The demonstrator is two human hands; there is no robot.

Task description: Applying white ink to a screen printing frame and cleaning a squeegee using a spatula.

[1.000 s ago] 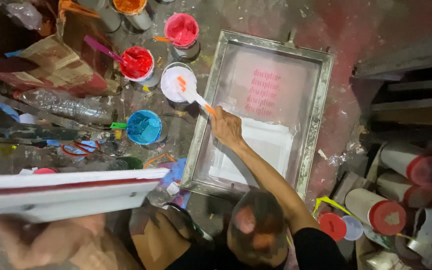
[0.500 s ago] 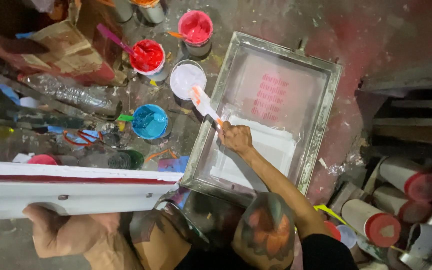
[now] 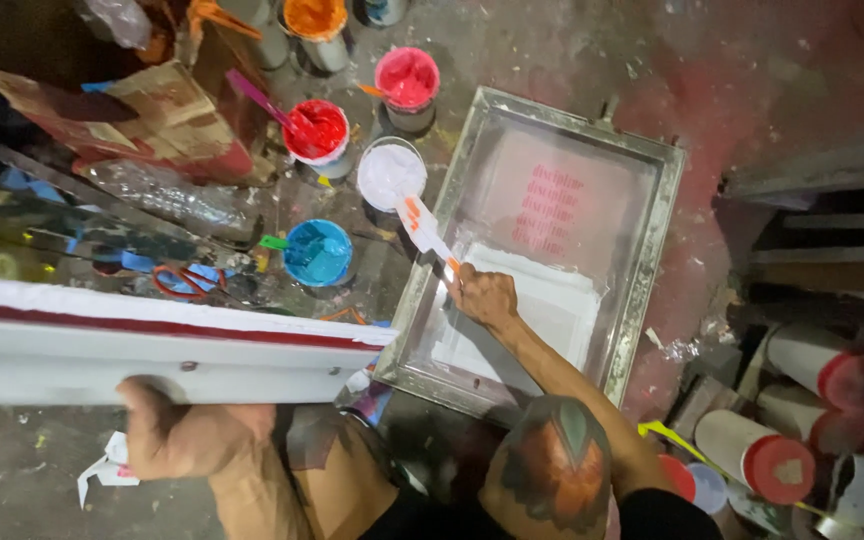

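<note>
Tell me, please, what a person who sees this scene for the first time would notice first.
The eye goes first to the metal-framed printing screen on the floor at centre, with white ink and pink lettering on its mesh. The right hand holds a white-coated spatula over its left edge, while the left hand grips a long white squeegee at lower left. Open pots of red, pink, white and blue ink stand left of the frame.

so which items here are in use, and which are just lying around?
In use:
right hand, grip on paint-smeared spatula
metal-framed printing screen
white ink pot
left hand holding long white squeegee

Lying about:
red ink pot
pink ink pot
blue ink pot
orange ink pot
clear plastic bottle
</note>
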